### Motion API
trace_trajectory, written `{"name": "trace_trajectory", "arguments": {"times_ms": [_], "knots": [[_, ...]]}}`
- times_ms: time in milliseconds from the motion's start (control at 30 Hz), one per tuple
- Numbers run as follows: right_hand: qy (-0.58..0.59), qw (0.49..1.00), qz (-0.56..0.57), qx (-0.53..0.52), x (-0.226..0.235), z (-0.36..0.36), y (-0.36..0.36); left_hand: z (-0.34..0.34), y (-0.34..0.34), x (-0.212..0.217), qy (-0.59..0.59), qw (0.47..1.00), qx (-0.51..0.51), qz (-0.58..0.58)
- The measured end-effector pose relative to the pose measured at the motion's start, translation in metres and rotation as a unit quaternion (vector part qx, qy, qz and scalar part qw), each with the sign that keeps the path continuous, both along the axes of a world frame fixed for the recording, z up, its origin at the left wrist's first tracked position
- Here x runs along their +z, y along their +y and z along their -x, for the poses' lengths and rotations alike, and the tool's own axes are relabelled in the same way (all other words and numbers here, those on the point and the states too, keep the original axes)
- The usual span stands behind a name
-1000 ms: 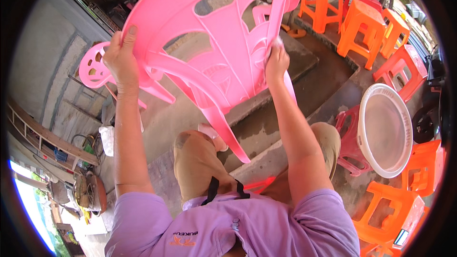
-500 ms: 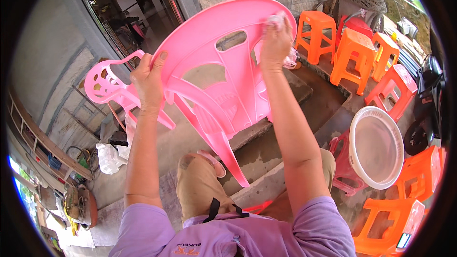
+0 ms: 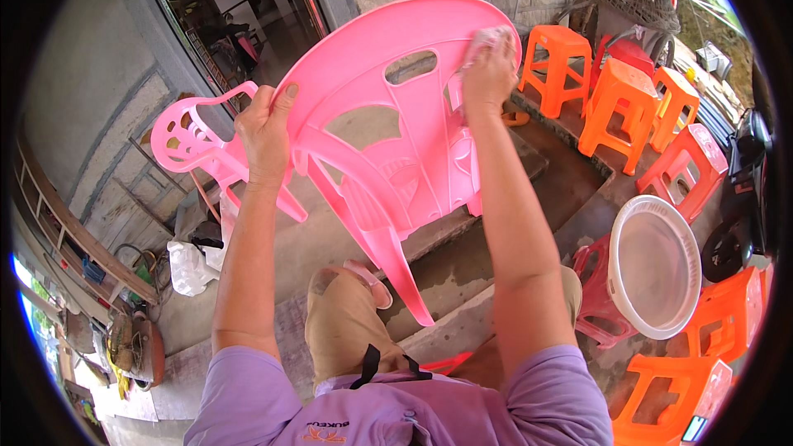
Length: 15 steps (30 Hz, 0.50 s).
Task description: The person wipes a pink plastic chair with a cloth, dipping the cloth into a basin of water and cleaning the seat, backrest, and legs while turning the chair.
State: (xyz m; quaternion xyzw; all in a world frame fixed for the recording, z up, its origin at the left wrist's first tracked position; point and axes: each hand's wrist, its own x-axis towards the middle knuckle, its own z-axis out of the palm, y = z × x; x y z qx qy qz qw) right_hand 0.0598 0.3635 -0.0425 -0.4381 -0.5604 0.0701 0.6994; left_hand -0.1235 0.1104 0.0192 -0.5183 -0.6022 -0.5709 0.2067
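A pink plastic chair (image 3: 363, 49) is tilted up in front of me, the back of its backrest facing me. My left hand (image 3: 266, 128) grips the left edge of the backrest, thumb on the near face. At the backrest's upper right, my right hand (image 3: 489, 83) presses a crumpled pale pink-and-white cloth (image 3: 489, 38) against the plastic. Part of the cloth is hidden under the fingers. One chair leg (image 3: 405, 281) points down toward my knees.
A second pink chair (image 3: 186, 134) stands at the left. A white basin (image 3: 655, 268) of cloudy water rests on a red stool (image 3: 601, 314). Several orange stools (image 3: 624, 103) line the right side. A wet step edge (image 3: 462, 223) runs below the chair. White plastic bags (image 3: 192, 268) lie at left.
My right hand has shifted slightly right and down with the cloth along the backrest. The chair has swung slightly right in view; my left hand keeps its grip.
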Motion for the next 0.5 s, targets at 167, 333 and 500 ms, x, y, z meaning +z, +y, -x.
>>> {"name": "trace_trajectory", "arguments": {"times_ms": [167,333,500], "knots": [[-0.051,0.998,0.019,0.02,0.005,-0.01,0.002,-0.001,0.002,0.0,-0.017,1.0,0.005,0.008],[-0.09,0.973,-0.204,0.057,0.045,0.034,-0.098,0.012,0.002,0.0,-0.008,1.0,-0.014,0.006],[-0.141,0.967,-0.206,0.047,0.028,0.028,-0.073,0.005,0.001,0.001,-0.029,0.999,0.022,0.021]]}}
